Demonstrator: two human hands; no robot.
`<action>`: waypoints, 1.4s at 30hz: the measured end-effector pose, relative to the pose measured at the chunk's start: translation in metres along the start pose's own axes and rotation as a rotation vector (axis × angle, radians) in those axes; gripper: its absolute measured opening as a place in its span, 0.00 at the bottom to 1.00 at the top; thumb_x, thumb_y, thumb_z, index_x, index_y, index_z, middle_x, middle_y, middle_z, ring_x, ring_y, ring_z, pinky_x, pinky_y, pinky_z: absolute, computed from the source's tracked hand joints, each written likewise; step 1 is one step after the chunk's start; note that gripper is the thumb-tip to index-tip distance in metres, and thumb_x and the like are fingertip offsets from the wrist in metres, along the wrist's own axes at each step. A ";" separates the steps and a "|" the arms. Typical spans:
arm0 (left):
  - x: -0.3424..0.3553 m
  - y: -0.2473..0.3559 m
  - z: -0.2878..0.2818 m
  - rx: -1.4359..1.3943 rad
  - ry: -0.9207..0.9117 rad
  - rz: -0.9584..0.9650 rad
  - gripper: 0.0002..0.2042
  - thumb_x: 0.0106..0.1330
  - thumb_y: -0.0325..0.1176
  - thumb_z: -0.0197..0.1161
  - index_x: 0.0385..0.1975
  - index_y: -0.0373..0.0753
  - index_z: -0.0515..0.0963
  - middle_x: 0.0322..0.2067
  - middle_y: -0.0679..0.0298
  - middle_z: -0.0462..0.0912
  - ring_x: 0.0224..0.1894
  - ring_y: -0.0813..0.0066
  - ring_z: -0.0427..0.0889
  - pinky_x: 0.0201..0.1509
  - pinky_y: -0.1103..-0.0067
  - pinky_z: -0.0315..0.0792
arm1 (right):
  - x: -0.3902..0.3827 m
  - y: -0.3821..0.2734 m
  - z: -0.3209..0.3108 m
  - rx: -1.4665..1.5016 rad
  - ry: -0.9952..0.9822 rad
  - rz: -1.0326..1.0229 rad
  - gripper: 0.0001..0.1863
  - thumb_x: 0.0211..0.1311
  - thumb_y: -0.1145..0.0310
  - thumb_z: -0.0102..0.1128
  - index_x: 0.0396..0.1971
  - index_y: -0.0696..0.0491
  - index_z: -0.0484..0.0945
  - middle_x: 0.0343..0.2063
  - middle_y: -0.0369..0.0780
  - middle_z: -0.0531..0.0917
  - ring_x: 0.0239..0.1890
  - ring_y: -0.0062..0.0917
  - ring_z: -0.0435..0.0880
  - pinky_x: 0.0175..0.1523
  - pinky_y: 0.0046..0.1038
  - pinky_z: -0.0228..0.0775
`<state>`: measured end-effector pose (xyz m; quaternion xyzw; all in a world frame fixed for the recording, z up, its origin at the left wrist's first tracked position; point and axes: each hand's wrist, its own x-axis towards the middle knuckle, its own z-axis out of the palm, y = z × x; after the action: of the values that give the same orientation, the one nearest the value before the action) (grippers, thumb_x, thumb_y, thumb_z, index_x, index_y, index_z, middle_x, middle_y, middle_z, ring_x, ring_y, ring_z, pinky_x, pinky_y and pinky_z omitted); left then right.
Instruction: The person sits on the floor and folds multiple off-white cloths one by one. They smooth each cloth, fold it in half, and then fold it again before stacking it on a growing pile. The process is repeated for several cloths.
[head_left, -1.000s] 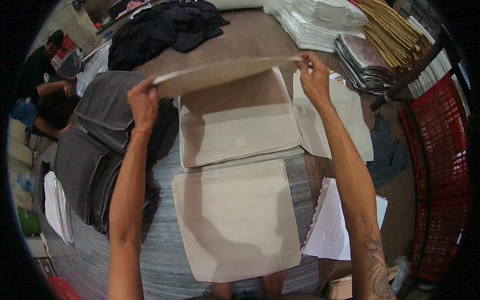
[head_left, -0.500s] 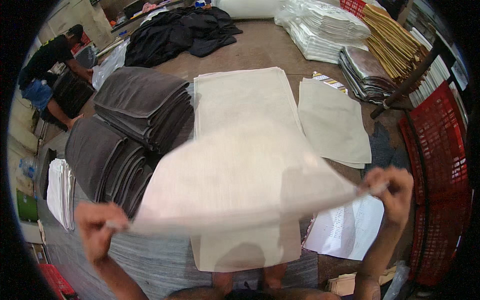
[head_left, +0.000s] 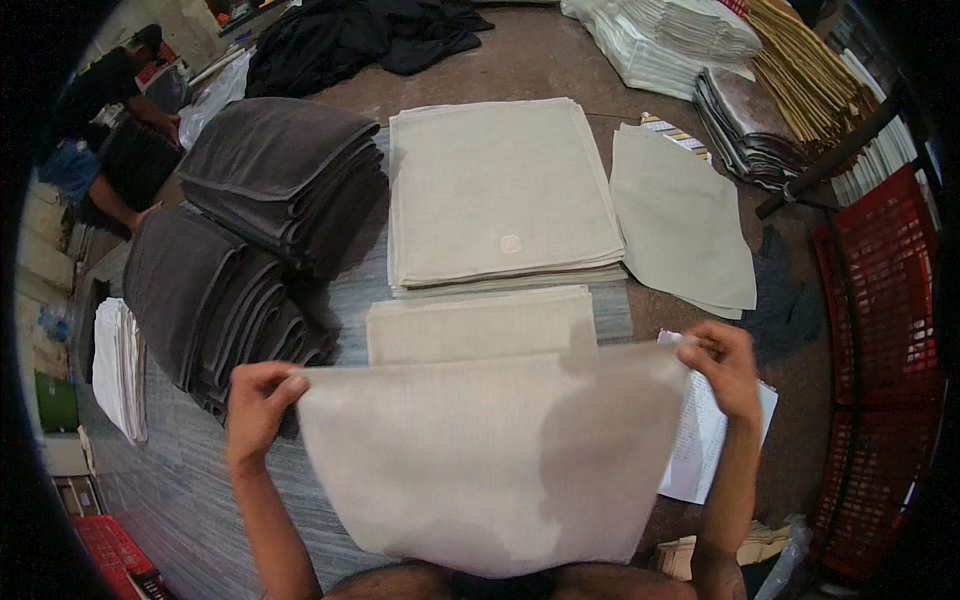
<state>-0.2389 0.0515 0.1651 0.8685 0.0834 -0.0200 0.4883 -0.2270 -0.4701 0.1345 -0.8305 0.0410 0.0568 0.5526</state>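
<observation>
A cream rectangular cloth (head_left: 470, 450) is stretched between my hands, its far edge pulled nearly straight and the rest hanging toward my lap. My left hand (head_left: 262, 405) pinches one far corner, and my right hand (head_left: 722, 368) pinches the other. Beneath and just beyond it, partly covered, lies a cream cloth stack (head_left: 480, 325). Farther off sits a larger pile of cream cloths (head_left: 500, 190), with a small square mark on the top piece near its front edge. To its right, more cream cloths (head_left: 680, 220) lie at a slant.
Dark grey folded cloth stacks (head_left: 275, 170) stand at left, near a white cloth stack (head_left: 120, 370). Written paper sheets (head_left: 695, 450) lie under my right forearm. Red plastic crates (head_left: 880, 330) line the right side. A person (head_left: 110, 110) bends over at far left.
The cloth has come down and nearer to me, uncovering the far pile and its mark. My hands have moved inward and slightly up in view.
</observation>
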 end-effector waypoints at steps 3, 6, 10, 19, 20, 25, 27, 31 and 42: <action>0.050 -0.060 0.050 -0.077 -0.113 -0.085 0.09 0.65 0.31 0.67 0.28 0.29 0.84 0.22 0.71 0.80 0.26 0.85 0.73 0.31 0.83 0.68 | 0.054 0.065 0.045 0.052 -0.010 0.119 0.09 0.62 0.69 0.69 0.33 0.59 0.81 0.24 0.29 0.81 0.26 0.12 0.76 0.32 0.18 0.67; 0.100 -0.156 0.095 -0.086 -0.056 -0.130 0.14 0.66 0.33 0.67 0.22 0.30 0.80 0.19 0.72 0.76 0.23 0.86 0.69 0.27 0.81 0.66 | 0.107 0.140 0.091 0.141 0.013 0.079 0.09 0.63 0.68 0.68 0.32 0.59 0.81 0.21 0.27 0.78 0.23 0.11 0.71 0.27 0.20 0.62; 0.124 -0.187 0.131 0.050 0.081 -0.102 0.16 0.65 0.36 0.68 0.21 0.29 0.78 0.18 0.73 0.74 0.22 0.86 0.68 0.26 0.79 0.65 | 0.135 0.171 0.112 -0.199 0.101 -0.012 0.12 0.61 0.66 0.69 0.29 0.61 0.81 0.17 0.31 0.76 0.22 0.13 0.69 0.27 0.24 0.62; 0.113 -0.194 0.132 0.019 0.248 -0.068 0.13 0.64 0.35 0.69 0.38 0.30 0.81 0.20 0.67 0.82 0.23 0.83 0.73 0.30 0.78 0.69 | 0.134 0.152 0.128 -0.167 0.176 0.056 0.16 0.59 0.63 0.71 0.36 0.61 0.80 0.18 0.38 0.80 0.23 0.17 0.76 0.31 0.27 0.69; 0.111 -0.179 0.131 0.081 0.209 -0.061 0.15 0.63 0.35 0.69 0.43 0.30 0.79 0.20 0.65 0.82 0.23 0.80 0.75 0.31 0.77 0.70 | 0.128 0.148 0.124 -0.149 0.188 0.065 0.16 0.59 0.64 0.71 0.38 0.60 0.79 0.17 0.36 0.80 0.22 0.15 0.74 0.29 0.25 0.67; 0.047 -0.159 0.121 0.263 -0.013 -0.212 0.28 0.60 0.35 0.72 0.57 0.33 0.70 0.23 0.55 0.84 0.27 0.65 0.85 0.36 0.71 0.76 | 0.054 0.165 0.116 -0.265 0.097 0.141 0.24 0.59 0.63 0.71 0.50 0.59 0.75 0.23 0.42 0.83 0.25 0.25 0.82 0.33 0.30 0.72; -0.005 -0.164 0.119 0.268 -0.087 -0.341 0.30 0.57 0.36 0.74 0.57 0.33 0.68 0.26 0.52 0.86 0.31 0.61 0.88 0.37 0.68 0.78 | 0.003 0.162 0.122 -0.202 0.051 0.267 0.28 0.57 0.62 0.71 0.54 0.59 0.73 0.29 0.49 0.85 0.31 0.38 0.86 0.38 0.38 0.76; -0.120 -0.162 0.128 0.245 -0.096 -0.375 0.34 0.56 0.33 0.75 0.59 0.32 0.64 0.30 0.50 0.86 0.31 0.61 0.88 0.36 0.70 0.78 | -0.102 0.151 0.126 -0.320 -0.034 0.398 0.33 0.55 0.66 0.71 0.59 0.57 0.66 0.32 0.53 0.85 0.39 0.49 0.87 0.43 0.44 0.77; -0.155 -0.164 0.115 0.452 0.064 -0.173 0.31 0.57 0.22 0.67 0.62 0.33 0.64 0.39 0.48 0.79 0.47 0.55 0.80 0.54 0.63 0.71 | -0.136 0.147 0.099 -0.447 -0.056 0.480 0.29 0.53 0.66 0.73 0.53 0.60 0.73 0.40 0.52 0.83 0.42 0.47 0.84 0.47 0.42 0.75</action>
<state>-0.4134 0.0175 -0.0156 0.9455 0.1663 -0.0523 0.2750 -0.3856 -0.4346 -0.0191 -0.8959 0.2069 0.2161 0.3286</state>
